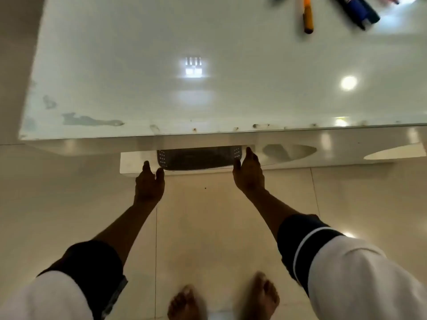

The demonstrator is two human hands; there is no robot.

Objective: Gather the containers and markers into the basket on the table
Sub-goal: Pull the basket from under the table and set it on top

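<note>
Both hands, left hand (149, 184) and right hand (249, 174), fingers straight, flank dark basket (198, 158) (on lower shelf). Markers (357, 10) on table (138, 77)

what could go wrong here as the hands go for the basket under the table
1. The basket sits on a low shelf under the table, mostly hidden by the table edge; lifted too early, it could knock the underside.
2. The left hand and right hand reach with straight fingers at its two ends and no curled grip shows, so it may slip or tilt.
3. The orange marker and blue marker lie loose on the glossy top; a bump might roll them.
</note>
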